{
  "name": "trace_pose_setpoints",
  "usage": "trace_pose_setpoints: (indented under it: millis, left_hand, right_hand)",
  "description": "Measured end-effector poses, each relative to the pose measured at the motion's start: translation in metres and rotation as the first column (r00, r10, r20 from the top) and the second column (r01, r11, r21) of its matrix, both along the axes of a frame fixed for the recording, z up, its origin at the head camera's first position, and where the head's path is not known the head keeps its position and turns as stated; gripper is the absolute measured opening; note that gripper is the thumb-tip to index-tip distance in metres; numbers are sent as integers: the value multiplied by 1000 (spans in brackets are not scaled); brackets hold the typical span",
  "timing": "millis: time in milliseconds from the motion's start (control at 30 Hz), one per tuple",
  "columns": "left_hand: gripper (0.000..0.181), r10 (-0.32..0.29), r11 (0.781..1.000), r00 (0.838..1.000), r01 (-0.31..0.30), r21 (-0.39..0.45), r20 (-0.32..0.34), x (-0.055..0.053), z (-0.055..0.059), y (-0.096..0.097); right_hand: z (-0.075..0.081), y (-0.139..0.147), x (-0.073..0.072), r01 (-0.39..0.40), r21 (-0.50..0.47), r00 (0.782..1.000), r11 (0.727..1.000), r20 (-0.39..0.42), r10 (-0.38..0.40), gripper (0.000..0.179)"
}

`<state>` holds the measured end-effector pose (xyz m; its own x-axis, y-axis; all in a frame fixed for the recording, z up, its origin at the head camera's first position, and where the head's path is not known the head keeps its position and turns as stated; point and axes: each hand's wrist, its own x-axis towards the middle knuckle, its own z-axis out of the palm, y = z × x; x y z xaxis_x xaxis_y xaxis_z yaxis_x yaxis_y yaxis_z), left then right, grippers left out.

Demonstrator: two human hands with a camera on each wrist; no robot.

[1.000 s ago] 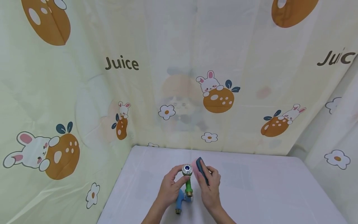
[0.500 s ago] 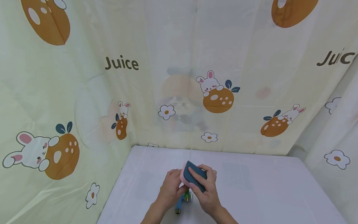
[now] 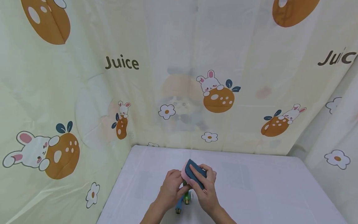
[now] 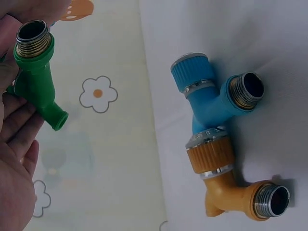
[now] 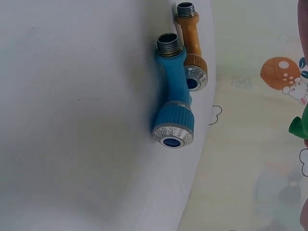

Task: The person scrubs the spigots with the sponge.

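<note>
My left hand (image 3: 170,187) grips a green water tap (image 4: 42,91) above the table, and its threaded metal end shows in the left wrist view. A pink sponge with a dark blue scouring side (image 3: 195,166) is held by my right hand (image 3: 208,191), thumb and fingers around it. The sponge lies against the head end of the green tap and hides it in the head view. Beneath the hands, a blue tap (image 5: 176,82) and an orange tap (image 4: 225,188) lie on the table. In the right wrist view only a bit of the green tap (image 5: 300,126) shows.
The white table (image 3: 265,186) reaches out to both sides of the hands. Behind it and along its left hangs a pale curtain (image 3: 156,87) printed with rabbits, oranges and flowers. The blue and orange taps lie close together.
The right hand has brought the sponge leftward onto the green tap's head, covering it. The left hand has tilted the tap slightly. Over the last half second the sponge has shifted only a little.
</note>
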<state>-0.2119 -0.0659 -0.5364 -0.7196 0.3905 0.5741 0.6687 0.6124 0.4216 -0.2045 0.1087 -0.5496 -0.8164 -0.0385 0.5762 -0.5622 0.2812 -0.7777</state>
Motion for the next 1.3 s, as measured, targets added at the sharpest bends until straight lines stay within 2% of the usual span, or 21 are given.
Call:
trace_pose_setpoints:
  millis: [300, 567, 733, 833, 900, 1033, 1100, 1167, 1300]
  left_hand:
    - [31, -18, 1000, 997, 17, -14, -73, 0, 3, 3]
    - [32, -23, 998, 999, 21, -65, -39, 1, 4, 4]
    - [34, -39, 998, 999, 40, -46, 33, -1, 0, -1]
    - [31, -17, 1000, 996, 18, -4, 92, -3, -1, -5]
    - [28, -5, 1000, 993, 1, 29, 121, -5, -1, -8]
    - [26, -9, 996, 990, -3, 84, 141, -8, -3, -11]
    - [27, -25, 995, 989, 10, 102, 146, -9, -4, -12]
    - [29, -36, 993, 990, 20, 113, 139, -9, -5, -11]
    - [33, -39, 991, 991, 23, 129, 129, -8, -5, -10]
  right_hand:
    - [3, 4, -7, 49, 0, 992, 999, 117, -49, 44]
    - [3, 9, -13, 76, 4, 972, 997, 222, -75, 42]
    - [2, 12, -13, 87, -41, 962, 995, 262, -74, 43]
    - [0, 12, -9, 105, -48, 969, 993, 231, -91, 44]
    - [-3, 12, -5, 113, -35, 978, 993, 183, -105, 45]
    - [-11, 11, 5, 89, 18, 996, 996, 9, -89, 50]
    - [-15, 9, 7, 71, 54, 995, 996, -80, -67, 53]
    - [-17, 8, 9, 60, 82, 990, 995, -131, -49, 55]
    - [-18, 5, 10, 49, 101, 993, 994, -113, -37, 56]
